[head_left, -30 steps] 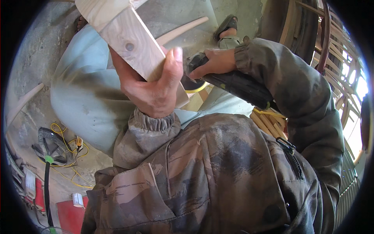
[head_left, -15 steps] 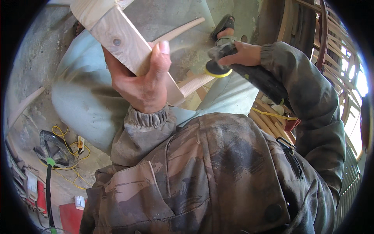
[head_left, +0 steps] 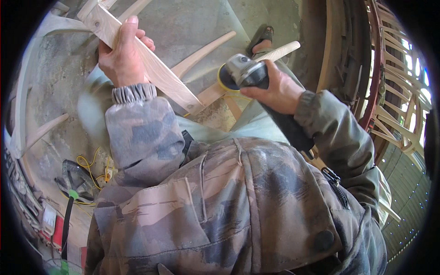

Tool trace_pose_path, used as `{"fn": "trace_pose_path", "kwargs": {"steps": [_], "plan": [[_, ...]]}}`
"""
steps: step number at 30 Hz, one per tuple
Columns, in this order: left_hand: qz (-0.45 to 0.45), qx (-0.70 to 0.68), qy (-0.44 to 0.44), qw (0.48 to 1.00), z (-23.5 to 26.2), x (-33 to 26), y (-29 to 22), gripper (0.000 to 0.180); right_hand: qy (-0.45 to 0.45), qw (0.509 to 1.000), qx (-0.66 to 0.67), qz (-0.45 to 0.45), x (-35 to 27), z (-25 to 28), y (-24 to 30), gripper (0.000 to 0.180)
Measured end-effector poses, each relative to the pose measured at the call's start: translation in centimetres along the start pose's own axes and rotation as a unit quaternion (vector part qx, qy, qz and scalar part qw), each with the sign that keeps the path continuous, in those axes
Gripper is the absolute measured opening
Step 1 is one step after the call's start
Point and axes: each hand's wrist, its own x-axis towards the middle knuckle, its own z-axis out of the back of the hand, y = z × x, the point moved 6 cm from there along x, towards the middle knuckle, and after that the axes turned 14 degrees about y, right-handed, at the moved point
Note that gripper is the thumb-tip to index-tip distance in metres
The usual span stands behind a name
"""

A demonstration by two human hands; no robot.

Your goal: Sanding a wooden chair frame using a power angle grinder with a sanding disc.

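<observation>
Head view | left hand (head_left: pixel 120 57) grip clamped round wooden slat (head_left: pixel 151 68) | right hand (head_left: pixel 275 91) grip wrapped round sander (head_left: pixel 245 73)

Concrete floor (head_left: pixel 192 27): curved wooden pieces (head_left: pixel 204 52) at 12 o'clock; yellow cable (head_left: pixel 91 167) and dark tool (head_left: pixel 75 178) at 8 o'clock.

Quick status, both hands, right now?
Left hand: closed around a flat wooden piece.
Right hand: closed on a round sander.
</observation>
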Motion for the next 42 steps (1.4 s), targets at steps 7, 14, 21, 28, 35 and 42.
{"fn": "trace_pose_path", "kwargs": {"steps": [7,14,21,28,35,42], "plan": [[0.05,0.048,-0.032,0.997,0.9,1.2,-0.5,0.039,0.035,0.998,0.032,0.035,-0.7,-1.8,2.6,0.083],[0.037,0.049,-0.033,0.998,0.3,1.1,-0.9,0.04,0.047,0.999,0.024,0.005,-1.0,-1.4,1.6,0.084],[0.042,0.048,-0.022,0.998,0.7,1.3,-0.6,0.044,-0.021,0.999,-0.004,-0.028,-2.1,1.3,-1.7,0.082],[0.037,0.034,-0.027,0.998,0.5,0.4,-0.9,0.04,-0.169,0.978,0.003,-0.126,-2.5,6.4,-8.9,0.074],[0.017,0.037,-0.01,0.999,0.7,-0.4,-0.6,0.048,-0.098,0.993,0.07,0.003,-2.7,2.2,-3.5,0.07],[0.038,0.039,-0.036,0.998,1.6,-0.7,-0.5,0.037,0.057,0.997,0.029,-0.038,-0.7,-1.8,1.0,0.078]]}}
